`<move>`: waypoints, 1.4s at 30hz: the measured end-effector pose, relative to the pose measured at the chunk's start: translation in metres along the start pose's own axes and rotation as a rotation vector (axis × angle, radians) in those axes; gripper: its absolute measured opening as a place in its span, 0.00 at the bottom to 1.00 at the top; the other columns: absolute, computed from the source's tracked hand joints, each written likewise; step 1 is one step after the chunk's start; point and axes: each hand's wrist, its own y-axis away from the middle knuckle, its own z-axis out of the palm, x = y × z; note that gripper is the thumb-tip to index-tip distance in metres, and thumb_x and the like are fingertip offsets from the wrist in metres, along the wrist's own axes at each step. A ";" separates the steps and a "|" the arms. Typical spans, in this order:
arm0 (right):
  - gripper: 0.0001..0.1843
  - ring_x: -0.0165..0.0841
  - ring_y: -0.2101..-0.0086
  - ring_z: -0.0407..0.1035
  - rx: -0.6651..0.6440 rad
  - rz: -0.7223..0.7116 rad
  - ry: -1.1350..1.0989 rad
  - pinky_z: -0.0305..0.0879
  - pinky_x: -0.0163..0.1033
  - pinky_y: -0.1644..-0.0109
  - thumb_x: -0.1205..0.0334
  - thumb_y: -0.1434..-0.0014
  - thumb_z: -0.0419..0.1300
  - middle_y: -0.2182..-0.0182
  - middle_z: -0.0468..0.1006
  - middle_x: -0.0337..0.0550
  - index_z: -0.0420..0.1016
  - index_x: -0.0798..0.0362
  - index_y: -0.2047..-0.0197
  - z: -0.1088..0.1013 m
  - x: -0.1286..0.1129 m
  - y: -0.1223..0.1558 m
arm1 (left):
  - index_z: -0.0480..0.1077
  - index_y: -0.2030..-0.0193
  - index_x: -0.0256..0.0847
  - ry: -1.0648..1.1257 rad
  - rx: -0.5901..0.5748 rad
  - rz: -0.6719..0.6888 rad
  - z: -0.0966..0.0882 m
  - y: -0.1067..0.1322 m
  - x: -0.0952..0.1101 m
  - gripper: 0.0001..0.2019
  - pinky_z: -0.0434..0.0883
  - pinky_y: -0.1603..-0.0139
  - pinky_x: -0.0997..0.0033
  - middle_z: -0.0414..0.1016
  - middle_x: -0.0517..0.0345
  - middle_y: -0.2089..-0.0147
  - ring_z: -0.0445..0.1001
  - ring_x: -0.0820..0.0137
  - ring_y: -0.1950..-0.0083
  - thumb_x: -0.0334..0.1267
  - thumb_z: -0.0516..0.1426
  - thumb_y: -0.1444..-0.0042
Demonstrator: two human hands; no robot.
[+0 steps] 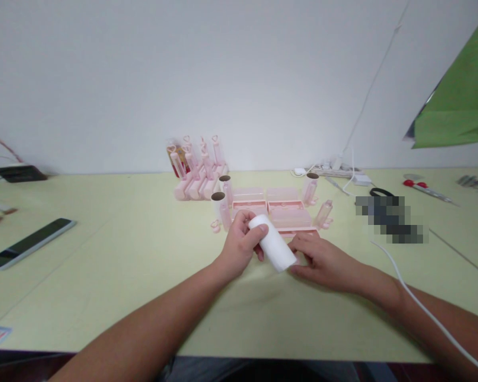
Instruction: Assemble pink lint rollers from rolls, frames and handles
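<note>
My left hand [239, 245] is wrapped round the upper end of a plain white roll [278, 248], its thumb lying on top. The roll is tilted, with its lower end towards my right. At that lower end, my right hand [326, 262] has its fingers curled in and pinched against the roll's edge; exactly what lies between the fingertips is partly hidden. Just behind my hands are open pink cases [290, 217] with translucent lids. Two white rolls with brown cores, one front left [218, 212] and one at right [309, 185], stand upright beside small pink bottles [324, 213].
Several pink cases with bottles on top [199, 183] stand near the wall. A phone-like device [32, 243] lies left. At right are a power strip [334, 171], a blurred-out dark object [390, 217] and a red-ended tool [428, 191]. A white cable [406, 289] crosses my right forearm.
</note>
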 end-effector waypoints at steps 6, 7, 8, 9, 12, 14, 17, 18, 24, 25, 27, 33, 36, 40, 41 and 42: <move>0.11 0.35 0.64 0.68 -0.077 0.069 0.000 0.64 0.39 0.60 0.63 0.46 0.65 0.61 0.71 0.44 0.72 0.52 0.59 0.005 0.003 0.001 | 0.55 0.65 0.42 0.058 0.048 -0.017 -0.003 -0.004 -0.005 0.20 0.54 0.91 0.82 0.66 0.67 0.78 0.64 0.77 0.85 0.49 0.62 0.48; 0.09 0.34 0.65 0.68 -0.082 0.073 0.003 0.63 0.38 0.62 0.65 0.45 0.64 0.62 0.71 0.44 0.72 0.52 0.60 0.006 0.003 0.002 | 0.55 0.66 0.42 0.066 0.059 -0.020 -0.004 -0.005 -0.005 0.19 0.54 0.91 0.83 0.66 0.67 0.78 0.64 0.77 0.85 0.49 0.61 0.48; 0.06 0.34 0.66 0.68 -0.088 0.073 0.005 0.63 0.38 0.62 0.66 0.45 0.62 0.63 0.71 0.44 0.72 0.52 0.61 0.007 0.004 0.002 | 0.55 0.67 0.42 0.076 0.070 -0.027 -0.004 -0.006 -0.004 0.19 0.54 0.91 0.83 0.67 0.66 0.78 0.65 0.77 0.85 0.50 0.61 0.48; 0.06 0.33 0.66 0.67 -0.099 0.067 0.001 0.63 0.37 0.63 0.68 0.44 0.61 0.63 0.71 0.43 0.72 0.52 0.62 0.006 0.004 0.002 | 0.56 0.67 0.41 0.088 0.081 -0.036 -0.004 -0.006 -0.004 0.19 0.55 0.91 0.83 0.67 0.65 0.78 0.65 0.77 0.85 0.50 0.61 0.48; 0.05 0.33 0.67 0.67 -0.120 0.032 -0.046 0.62 0.37 0.63 0.70 0.44 0.59 0.65 0.70 0.42 0.71 0.52 0.63 0.001 0.001 0.002 | 0.59 0.66 0.40 0.137 0.118 -0.049 -0.003 -0.008 -0.001 0.18 0.57 0.91 0.82 0.67 0.65 0.78 0.65 0.77 0.85 0.51 0.60 0.47; 0.05 0.33 0.67 0.66 -0.103 0.003 -0.078 0.62 0.37 0.63 0.70 0.44 0.59 0.66 0.69 0.41 0.71 0.52 0.64 -0.003 -0.003 0.002 | 0.60 0.65 0.40 0.178 0.152 -0.037 -0.002 -0.009 0.000 0.17 0.58 0.91 0.81 0.66 0.66 0.79 0.64 0.76 0.86 0.50 0.59 0.47; 0.10 0.34 0.65 0.66 -0.015 -0.026 -0.116 0.62 0.37 0.62 0.72 0.46 0.59 0.66 0.69 0.41 0.73 0.51 0.60 -0.008 -0.006 0.000 | 0.60 0.64 0.39 0.225 0.187 -0.036 -0.002 -0.011 0.001 0.16 0.60 0.90 0.79 0.66 0.66 0.80 0.66 0.75 0.85 0.48 0.59 0.48; 0.12 0.33 0.66 0.65 0.027 -0.026 -0.139 0.62 0.37 0.63 0.72 0.46 0.59 0.66 0.69 0.41 0.72 0.51 0.58 -0.008 -0.006 0.000 | 0.60 0.63 0.39 0.237 0.188 -0.047 -0.002 -0.011 0.002 0.16 0.61 0.90 0.79 0.67 0.65 0.80 0.66 0.74 0.85 0.47 0.59 0.48; 0.09 0.34 0.67 0.64 0.350 -0.038 -0.354 0.63 0.40 0.64 0.70 0.45 0.60 0.68 0.66 0.41 0.62 0.49 0.69 -0.008 0.000 0.004 | 0.61 0.59 0.37 0.256 0.181 -0.091 -0.002 -0.010 0.002 0.15 0.66 0.87 0.78 0.70 0.61 0.78 0.71 0.71 0.82 0.46 0.57 0.45; 0.10 0.35 0.67 0.65 0.396 -0.054 -0.394 0.64 0.41 0.63 0.69 0.44 0.60 0.68 0.66 0.41 0.61 0.49 0.70 -0.009 0.001 0.004 | 0.61 0.59 0.37 0.256 0.178 -0.094 -0.001 -0.009 0.002 0.15 0.67 0.86 0.78 0.70 0.61 0.77 0.71 0.71 0.81 0.46 0.57 0.45; 0.11 0.36 0.64 0.67 0.469 -0.075 -0.452 0.65 0.42 0.60 0.68 0.42 0.60 0.65 0.68 0.43 0.61 0.49 0.71 -0.009 0.001 0.005 | 0.61 0.57 0.37 0.253 0.168 -0.097 0.000 -0.008 0.002 0.16 0.68 0.85 0.77 0.71 0.60 0.75 0.73 0.70 0.79 0.45 0.58 0.45; 0.08 0.40 0.55 0.70 0.619 -0.032 -0.321 0.65 0.47 0.50 0.62 0.42 0.65 0.56 0.72 0.48 0.69 0.50 0.69 -0.005 0.004 0.004 | 0.59 0.54 0.39 0.249 0.142 -0.127 0.003 -0.005 0.000 0.16 0.72 0.81 0.73 0.74 0.56 0.69 0.77 0.67 0.76 0.42 0.57 0.44; 0.08 0.40 0.53 0.70 0.678 -0.005 -0.270 0.64 0.47 0.49 0.62 0.42 0.66 0.54 0.74 0.48 0.70 0.50 0.69 -0.004 0.006 0.004 | 0.57 0.53 0.40 0.245 0.111 -0.144 0.006 -0.002 0.002 0.15 0.74 0.80 0.72 0.74 0.55 0.67 0.78 0.66 0.74 0.41 0.56 0.44; 0.07 0.40 0.55 0.70 0.704 -0.011 -0.260 0.64 0.47 0.50 0.63 0.43 0.66 0.55 0.74 0.47 0.71 0.49 0.68 -0.004 0.007 0.004 | 0.56 0.53 0.41 0.246 0.073 -0.158 0.009 0.000 0.002 0.14 0.76 0.78 0.70 0.74 0.54 0.65 0.80 0.62 0.71 0.40 0.56 0.43; 0.07 0.40 0.54 0.70 0.702 -0.018 -0.272 0.64 0.47 0.50 0.63 0.43 0.66 0.55 0.74 0.46 0.71 0.49 0.68 -0.004 0.007 0.003 | 0.56 0.53 0.41 0.249 0.065 -0.158 0.009 0.001 0.002 0.14 0.76 0.78 0.70 0.74 0.53 0.64 0.80 0.62 0.70 0.40 0.56 0.42; 0.07 0.40 0.54 0.70 0.701 -0.026 -0.284 0.64 0.47 0.50 0.63 0.43 0.66 0.55 0.74 0.46 0.71 0.49 0.68 -0.004 0.007 0.003 | 0.56 0.53 0.41 0.253 0.056 -0.158 0.010 0.001 0.002 0.15 0.77 0.77 0.69 0.74 0.53 0.63 0.81 0.61 0.69 0.40 0.57 0.42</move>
